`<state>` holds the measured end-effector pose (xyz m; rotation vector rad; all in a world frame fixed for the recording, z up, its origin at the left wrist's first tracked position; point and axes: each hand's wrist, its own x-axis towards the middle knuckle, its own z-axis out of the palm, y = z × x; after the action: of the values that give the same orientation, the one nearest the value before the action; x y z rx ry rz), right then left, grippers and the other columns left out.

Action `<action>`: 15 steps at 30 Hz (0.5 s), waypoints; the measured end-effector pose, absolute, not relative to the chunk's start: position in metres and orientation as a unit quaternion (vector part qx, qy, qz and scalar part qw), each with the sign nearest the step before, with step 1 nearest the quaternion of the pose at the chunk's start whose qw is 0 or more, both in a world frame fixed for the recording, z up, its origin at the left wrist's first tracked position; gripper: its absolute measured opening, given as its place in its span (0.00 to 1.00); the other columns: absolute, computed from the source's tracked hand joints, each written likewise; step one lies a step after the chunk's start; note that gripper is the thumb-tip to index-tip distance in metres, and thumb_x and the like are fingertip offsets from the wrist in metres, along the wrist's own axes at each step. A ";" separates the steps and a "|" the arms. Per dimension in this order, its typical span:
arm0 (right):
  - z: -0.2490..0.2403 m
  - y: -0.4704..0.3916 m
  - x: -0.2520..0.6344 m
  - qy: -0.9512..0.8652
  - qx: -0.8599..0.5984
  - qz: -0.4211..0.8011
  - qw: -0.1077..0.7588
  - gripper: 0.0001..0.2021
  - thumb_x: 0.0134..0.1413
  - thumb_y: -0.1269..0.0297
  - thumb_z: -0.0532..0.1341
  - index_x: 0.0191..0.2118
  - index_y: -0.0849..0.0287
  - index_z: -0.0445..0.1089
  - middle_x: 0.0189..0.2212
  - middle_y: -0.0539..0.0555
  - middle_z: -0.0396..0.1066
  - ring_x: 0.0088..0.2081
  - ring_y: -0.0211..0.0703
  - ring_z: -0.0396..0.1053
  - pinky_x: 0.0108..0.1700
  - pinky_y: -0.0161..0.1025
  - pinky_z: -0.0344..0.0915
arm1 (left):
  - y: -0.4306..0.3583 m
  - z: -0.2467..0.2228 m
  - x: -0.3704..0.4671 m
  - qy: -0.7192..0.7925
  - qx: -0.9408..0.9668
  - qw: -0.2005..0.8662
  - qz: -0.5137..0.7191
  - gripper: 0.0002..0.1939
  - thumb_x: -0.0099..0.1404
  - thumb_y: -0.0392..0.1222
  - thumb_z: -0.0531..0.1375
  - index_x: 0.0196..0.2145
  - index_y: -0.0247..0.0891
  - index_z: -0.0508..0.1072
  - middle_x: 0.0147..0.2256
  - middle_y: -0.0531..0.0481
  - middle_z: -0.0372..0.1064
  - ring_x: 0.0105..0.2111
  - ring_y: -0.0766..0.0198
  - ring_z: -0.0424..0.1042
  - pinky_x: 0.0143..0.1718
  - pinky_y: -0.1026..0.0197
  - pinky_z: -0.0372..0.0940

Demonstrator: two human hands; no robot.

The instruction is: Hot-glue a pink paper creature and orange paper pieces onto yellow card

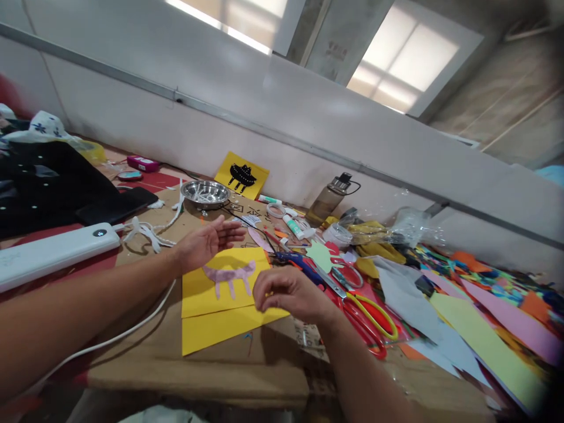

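Observation:
Yellow paper (207, 335) lies on the cardboard-covered table, and a pale purple cut-out shape (229, 274) with several legs rests on it. My left hand (210, 241) is over the paper's upper left edge, palm turned sideways, fingers stretched out and holding nothing. Over the right side of the paper is my right hand (288, 292), its fingers curled with thumb and fingertips near each other; whether something small is between them cannot be made out. Scissors with yellow and red handles (372, 317) lie right of my right hand, near a pale green cut-out (320, 255).
Behind stand a metal bowl (205, 194), a yellow card with a black shape (241, 174) and a bottle (328, 201). A white power bank (57, 254) with cables lies left. Coloured papers (489, 346) and scraps cover the right; glue sticks (293, 226) lie mid-table.

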<state>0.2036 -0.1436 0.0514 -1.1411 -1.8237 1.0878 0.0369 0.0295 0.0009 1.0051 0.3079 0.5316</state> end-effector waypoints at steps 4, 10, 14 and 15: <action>0.065 -0.160 0.201 -0.763 -0.260 0.581 0.112 0.25 0.64 0.48 0.53 0.43 0.67 0.77 0.42 0.66 0.78 0.45 0.46 0.75 0.50 0.39 0.68 | 0.036 -0.002 0.036 0.190 0.474 0.813 0.280 0.11 0.67 0.44 0.59 0.42 0.38 0.77 0.42 0.47 0.78 0.41 0.66 0.75 0.44 0.62 0.65; 0.036 -0.152 0.207 -0.757 -0.490 0.298 0.315 0.20 0.63 0.49 0.56 0.45 0.58 0.77 0.43 0.59 0.78 0.47 0.44 0.75 0.54 0.41 0.67 | 0.035 -0.013 0.039 0.236 0.497 0.761 0.345 0.13 0.57 0.46 0.68 0.35 0.35 0.77 0.34 0.47 0.78 0.35 0.66 0.74 0.37 0.64 0.64; 0.008 -0.141 0.202 -0.768 -0.576 0.155 0.232 0.28 0.66 0.51 0.52 0.64 0.64 0.61 0.64 0.65 0.61 0.66 0.50 0.56 0.67 0.54 0.54 | 0.033 -0.021 0.041 0.292 0.518 0.718 0.362 0.17 0.52 0.51 0.69 0.33 0.35 0.77 0.30 0.49 0.76 0.29 0.68 0.70 0.32 0.65 0.59; 0.004 -0.139 0.198 -0.781 -0.580 0.146 0.181 0.32 0.65 0.50 0.52 0.67 0.67 0.56 0.67 0.67 0.54 0.69 0.52 0.50 0.68 0.56 0.49 | 0.033 -0.022 0.042 0.298 0.519 0.716 0.360 0.18 0.52 0.52 0.69 0.32 0.35 0.76 0.30 0.49 0.76 0.29 0.68 0.70 0.32 0.65 0.59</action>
<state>0.1978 -0.1389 0.0041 -1.6392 -2.2051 0.4120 0.0418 0.0329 -0.0222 1.1485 0.6593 0.7966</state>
